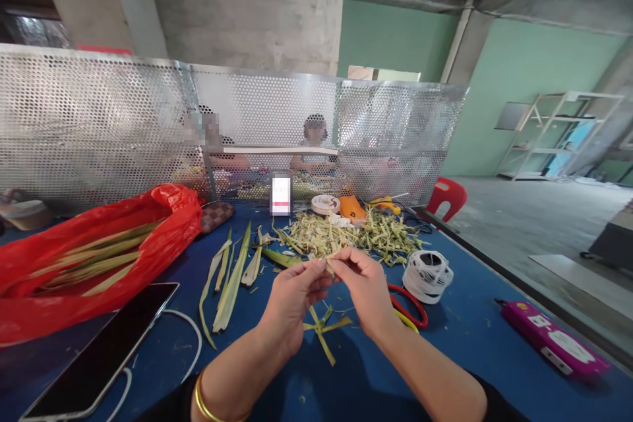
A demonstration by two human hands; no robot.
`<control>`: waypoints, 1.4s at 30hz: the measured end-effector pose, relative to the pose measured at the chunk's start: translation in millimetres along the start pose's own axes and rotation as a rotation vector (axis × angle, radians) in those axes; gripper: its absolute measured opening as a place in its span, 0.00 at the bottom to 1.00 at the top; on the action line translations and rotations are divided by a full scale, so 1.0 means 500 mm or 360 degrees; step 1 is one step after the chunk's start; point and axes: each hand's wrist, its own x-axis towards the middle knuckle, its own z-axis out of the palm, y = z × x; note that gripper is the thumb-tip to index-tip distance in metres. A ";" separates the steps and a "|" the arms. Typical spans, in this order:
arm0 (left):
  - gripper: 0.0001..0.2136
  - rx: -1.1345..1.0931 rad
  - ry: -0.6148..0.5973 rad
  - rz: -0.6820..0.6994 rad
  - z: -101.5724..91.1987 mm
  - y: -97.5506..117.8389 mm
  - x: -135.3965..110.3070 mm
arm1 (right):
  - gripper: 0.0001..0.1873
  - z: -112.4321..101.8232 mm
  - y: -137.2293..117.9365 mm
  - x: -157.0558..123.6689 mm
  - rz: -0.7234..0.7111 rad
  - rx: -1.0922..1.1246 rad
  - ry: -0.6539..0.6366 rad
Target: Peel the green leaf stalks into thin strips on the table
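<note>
My left hand (291, 297) and my right hand (363, 287) meet above the blue table (459, 343), fingers pinched together on a small piece of palm leaf (329, 268) held between them. Just below my hands a crossed, folded leaf piece (324, 330) lies on the table. Loose green leaf strips (232, 277) lie to the left of my hands. A heap of pale leaf trimmings (341, 234) sits just beyond them.
A red plastic bag (99, 244) with long leaves lies at left, a dark tablet (103, 349) with a white cable in front of it. Red-handled scissors (413, 306), a white string spool (428, 267) and a purple case (554, 339) lie at right. Two people sit behind the perforated metal screen (123, 125).
</note>
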 end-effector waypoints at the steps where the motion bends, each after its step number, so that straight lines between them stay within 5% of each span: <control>1: 0.09 -0.0042 -0.0007 -0.0046 0.000 -0.001 0.001 | 0.06 0.001 0.007 -0.003 -0.0026 -0.0049 0.0033; 7: 0.10 -0.0075 -0.0027 -0.0065 0.004 0.000 -0.004 | 0.07 0.010 0.021 -0.006 -0.0216 -0.0365 0.0142; 10: 0.12 0.0039 0.0020 0.0076 0.000 0.011 -0.001 | 0.07 -0.029 -0.015 0.011 -0.0332 -0.0672 -0.0127; 12: 0.12 0.0090 0.0094 0.0136 -0.007 0.022 0.008 | 0.07 -0.079 -0.036 0.016 -0.0355 -0.1177 -0.0385; 16: 0.10 0.0177 0.0214 0.0073 -0.028 0.043 0.037 | 0.09 -0.182 -0.020 -0.009 0.0118 -0.2378 -0.0474; 18: 0.09 0.0214 0.0258 0.0042 -0.037 0.046 0.050 | 0.15 -0.212 0.009 -0.027 0.0234 -0.2520 -0.0589; 23: 0.08 0.0239 0.0232 0.0012 -0.052 0.036 0.065 | 0.32 -0.227 0.050 -0.031 0.0168 -0.2428 -0.0711; 27: 0.07 0.0206 0.0216 0.0026 -0.054 0.031 0.065 | 0.36 -0.233 0.046 -0.024 0.0256 -0.2235 -0.0706; 36: 0.06 0.0165 0.0238 0.0030 -0.048 0.025 0.063 | 0.36 -0.228 0.016 -0.046 0.0526 -0.0773 -0.0401; 39: 0.06 0.0139 0.0241 0.0050 -0.049 0.024 0.064 | 0.37 -0.208 0.002 -0.042 0.0780 -0.0399 -0.0461; 42: 0.05 0.0097 0.0254 0.0090 -0.048 0.024 0.064 | 0.31 -0.192 -0.003 -0.038 0.0794 -0.0297 -0.0590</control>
